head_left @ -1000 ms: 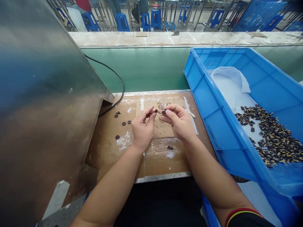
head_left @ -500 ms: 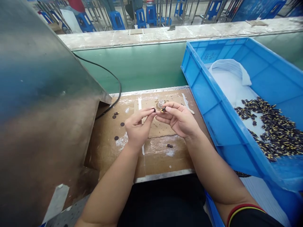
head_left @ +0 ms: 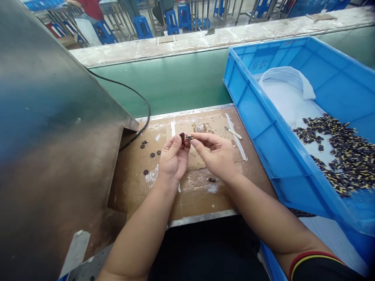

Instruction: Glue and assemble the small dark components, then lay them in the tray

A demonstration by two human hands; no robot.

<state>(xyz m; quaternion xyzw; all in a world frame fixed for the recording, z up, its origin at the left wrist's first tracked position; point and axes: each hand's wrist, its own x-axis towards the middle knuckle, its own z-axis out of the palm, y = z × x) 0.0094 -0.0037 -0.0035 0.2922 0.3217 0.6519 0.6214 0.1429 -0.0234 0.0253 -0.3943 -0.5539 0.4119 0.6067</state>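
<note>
My left hand [head_left: 175,158] pinches a small black disc [head_left: 182,136] between thumb and fingers. Facing it, my right hand [head_left: 216,154] is closed on a small black-and-yellow part [head_left: 189,137]. The two pieces meet or nearly meet; whether they are joined cannot be made out. Below the hands, a similar black-and-yellow part lies on the cardboard [head_left: 212,180]. Several loose black discs [head_left: 145,172] are scattered left of my left hand, with another black-and-yellow part [head_left: 144,142] beside them.
A blue crate [head_left: 252,101] at the right holds a heap of black-and-yellow parts [head_left: 348,152] on white foam. A metal housing [head_left: 64,128] stands at the left, with a black cable [head_left: 140,93] behind. A small knife [head_left: 233,132] and a clear cup [head_left: 200,127] lie beyond my hands.
My left hand has turned palm up with the disc. My right hand has turned over and brought its part against or close to the disc. A further disc now shows beside my left hand.
</note>
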